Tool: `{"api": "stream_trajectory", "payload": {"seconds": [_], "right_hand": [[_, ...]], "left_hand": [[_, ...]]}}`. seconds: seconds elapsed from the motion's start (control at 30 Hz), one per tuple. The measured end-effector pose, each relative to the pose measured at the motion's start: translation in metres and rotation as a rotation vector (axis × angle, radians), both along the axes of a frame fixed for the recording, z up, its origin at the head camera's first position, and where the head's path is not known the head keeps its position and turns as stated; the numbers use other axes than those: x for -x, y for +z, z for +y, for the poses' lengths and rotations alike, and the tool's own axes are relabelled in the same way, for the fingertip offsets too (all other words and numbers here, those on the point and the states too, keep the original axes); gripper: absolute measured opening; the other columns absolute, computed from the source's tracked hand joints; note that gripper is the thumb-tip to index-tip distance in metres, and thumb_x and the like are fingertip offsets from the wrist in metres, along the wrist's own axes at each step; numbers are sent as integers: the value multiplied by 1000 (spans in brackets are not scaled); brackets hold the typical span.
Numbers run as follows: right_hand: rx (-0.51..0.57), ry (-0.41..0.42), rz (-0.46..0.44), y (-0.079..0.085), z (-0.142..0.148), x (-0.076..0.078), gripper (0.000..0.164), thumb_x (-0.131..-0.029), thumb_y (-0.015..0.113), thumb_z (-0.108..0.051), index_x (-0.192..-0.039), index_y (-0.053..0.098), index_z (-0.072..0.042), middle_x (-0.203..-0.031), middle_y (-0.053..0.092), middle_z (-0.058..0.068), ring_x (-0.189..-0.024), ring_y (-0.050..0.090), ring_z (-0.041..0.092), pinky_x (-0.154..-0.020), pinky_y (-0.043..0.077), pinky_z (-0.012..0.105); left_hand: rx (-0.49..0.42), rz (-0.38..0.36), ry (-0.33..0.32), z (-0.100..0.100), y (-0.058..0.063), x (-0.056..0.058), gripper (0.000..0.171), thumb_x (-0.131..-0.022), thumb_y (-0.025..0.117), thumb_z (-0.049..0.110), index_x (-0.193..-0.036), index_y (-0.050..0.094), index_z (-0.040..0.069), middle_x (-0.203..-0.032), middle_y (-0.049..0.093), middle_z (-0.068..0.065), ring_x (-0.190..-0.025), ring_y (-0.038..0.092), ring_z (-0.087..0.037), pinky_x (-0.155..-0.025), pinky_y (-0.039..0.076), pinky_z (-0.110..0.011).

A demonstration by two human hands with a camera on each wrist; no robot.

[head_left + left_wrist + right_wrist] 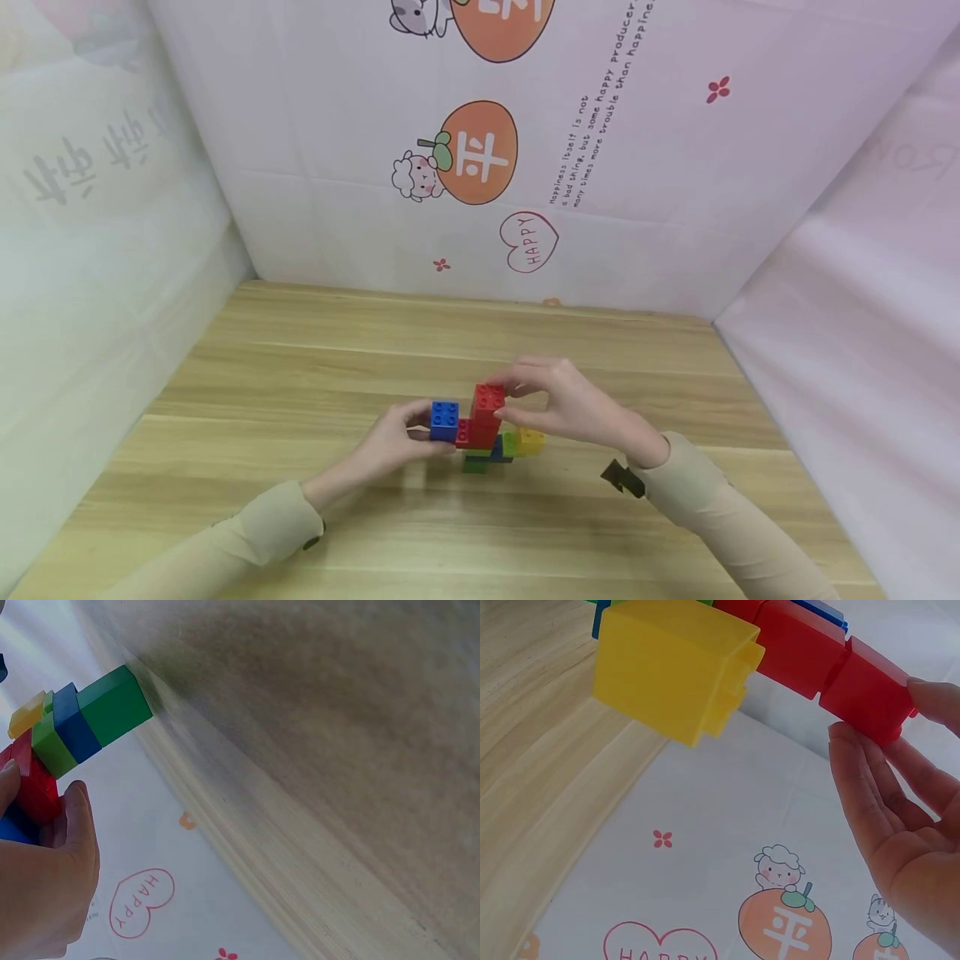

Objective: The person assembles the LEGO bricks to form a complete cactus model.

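Observation:
A structure of toy building bricks stands on the wooden table. My left hand grips it at the blue brick on its left side, fingertips reaching the red brick beside it in the left wrist view. Between thumb and fingers, my right hand pinches the upper red brick. A narrow seam shows between that brick and the lower red brick in the right wrist view. Lower down are a yellow brick, a light green brick, a dark blue brick and a green base brick.
The wooden table meets a white printed cloth at its back edge. More cloth walls rise at the left and right. A black strap end sticks out by the right sleeve cuff.

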State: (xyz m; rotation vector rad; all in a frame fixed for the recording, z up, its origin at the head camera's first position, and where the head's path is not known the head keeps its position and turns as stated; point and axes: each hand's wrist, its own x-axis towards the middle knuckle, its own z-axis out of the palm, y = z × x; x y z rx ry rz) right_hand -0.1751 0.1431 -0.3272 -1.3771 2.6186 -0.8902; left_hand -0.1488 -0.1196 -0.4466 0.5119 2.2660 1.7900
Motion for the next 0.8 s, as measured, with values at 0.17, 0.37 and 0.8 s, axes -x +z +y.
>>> {"api": "stream_trajectory", "payload": {"seconds": [0.17,0.37,0.8], "right_hand": [[-2,-1,7,0,-1,0,32,-89,74,-20,-119,69,-11,-112,73,2,-98,72,13,-84,61,25],[57,41,1,-1,-3,1,27,-85,76,-12,-110,70,-9,-106,73,2,-97,72,15,-83,62,32],[91,44,-29,-4,-5,5,18,-83,77,-8,-99,69,-10,-98,72,1,-92,72,14,-81,61,25]], "left_hand": [[7,-3,5,0,0,0,47,-81,80,10,-122,62,-4,-112,70,-21,-102,71,-22,-88,60,-28],[-1,-19,14,1,1,0,46,-79,81,9,-120,63,-2,-111,71,-20,-102,70,-25,-87,60,-26],[4,-9,5,0,2,2,47,-80,81,11,-122,63,-1,-113,71,-19,-104,69,-27,-88,60,-26]]}}
